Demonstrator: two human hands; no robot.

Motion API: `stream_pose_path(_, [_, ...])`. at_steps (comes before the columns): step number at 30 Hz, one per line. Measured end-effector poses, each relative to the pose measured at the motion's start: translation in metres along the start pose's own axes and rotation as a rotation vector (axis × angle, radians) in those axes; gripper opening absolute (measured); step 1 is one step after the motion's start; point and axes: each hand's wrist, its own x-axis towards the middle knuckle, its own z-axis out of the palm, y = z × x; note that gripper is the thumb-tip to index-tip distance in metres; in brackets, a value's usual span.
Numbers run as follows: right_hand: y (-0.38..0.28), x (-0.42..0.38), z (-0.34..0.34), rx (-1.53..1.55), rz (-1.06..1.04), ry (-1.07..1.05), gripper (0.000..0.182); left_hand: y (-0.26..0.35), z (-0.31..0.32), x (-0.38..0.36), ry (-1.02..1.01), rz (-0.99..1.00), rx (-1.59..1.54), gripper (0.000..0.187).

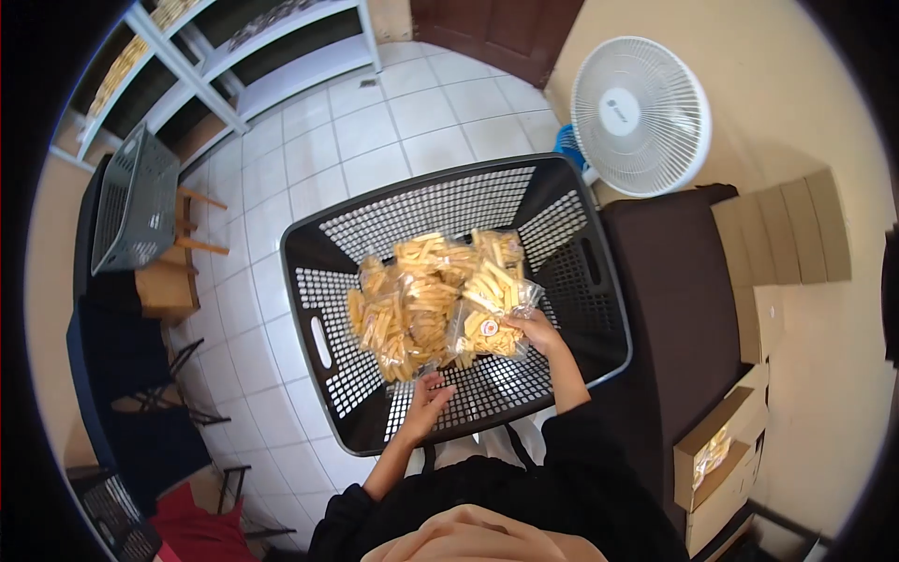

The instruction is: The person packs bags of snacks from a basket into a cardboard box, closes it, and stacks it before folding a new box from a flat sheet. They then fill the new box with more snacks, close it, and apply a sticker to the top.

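A large black plastic basket (459, 178) with perforated sides stands in front of me. Clear bags of pale yellow sticks (417, 300) are heaped inside it. My right hand (536, 330) grips one clear bag (492, 335) with a round red and white label, at the right side of the heap. Near the basket's front wall, my left hand (429, 403) is open below the heap, its fingers apart and holding nothing.
A white fan (641, 117) stands at upper right. On the right are a dark covered surface (655, 281), cardboard boxes (787, 229) and an open box (707, 450). Shelves (300, 70), a grey basket (140, 206) and dark chairs (154, 440) are at left.
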Motion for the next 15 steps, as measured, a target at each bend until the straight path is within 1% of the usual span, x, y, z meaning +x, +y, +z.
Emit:
stream_pose_path(1, [-0.005,-0.016,0.001,0.104,-0.097,0.01,0.035,0.008,0.014,0.003,-0.026,0.012,0.018,0.045])
stream_pose_path(2, [-0.008,-0.032,0.005,0.121,-0.116,0.035,0.035,0.017,0.031,0.007,-0.091,0.016,-0.142,0.044])
stream_pose_path(3, [-0.013,-0.049,0.013,0.26,-0.271,0.105,0.032,0.024,0.047,0.01,-0.159,0.013,-0.301,0.043])
stream_pose_path(4, [-0.013,-0.062,0.019,0.398,-0.427,0.178,0.029,0.031,0.06,0.016,-0.193,0.012,-0.28,0.043])
stream_pose_path(5, [-0.01,-0.071,0.023,0.478,-0.55,0.212,0.027,0.038,0.075,0.023,-0.211,0.066,-0.388,0.046])
stream_pose_path(6, [-0.006,-0.082,0.025,0.521,-0.527,0.275,0.026,0.045,0.09,0.028,-0.233,0.114,-0.497,0.051])
stream_pose_path(7, [-0.004,-0.093,0.028,0.56,-0.564,0.312,0.026,0.053,0.105,0.027,-0.186,0.156,-0.513,0.045])
stream_pose_path(8, [-0.001,-0.105,0.029,0.601,-0.602,0.352,0.026,0.062,0.119,0.025,-0.234,0.145,-0.485,0.045])
stream_pose_path(10, [0.0,-0.132,0.026,0.776,-0.69,0.384,0.02,0.075,0.146,0.019,-0.292,0.347,-0.41,0.034])
stream_pose_path(11, [0.002,-0.144,0.02,0.792,-0.739,0.453,0.019,0.078,0.156,0.014,-0.323,0.315,-0.375,0.028])
stream_pose_path(12, [0.005,-0.155,0.008,0.82,-0.762,0.502,0.019,0.075,0.165,0.012,-0.373,0.296,-0.346,0.028])
stream_pose_path(14, [0.015,-0.179,-0.018,0.765,-0.925,0.632,0.018,0.065,0.179,0.006,-0.438,0.339,-0.209,0.03])
stream_pose_path(15, [0.021,-0.194,-0.035,0.766,-0.934,0.674,0.017,0.064,0.189,-0.003,-0.457,0.391,-0.118,0.031])
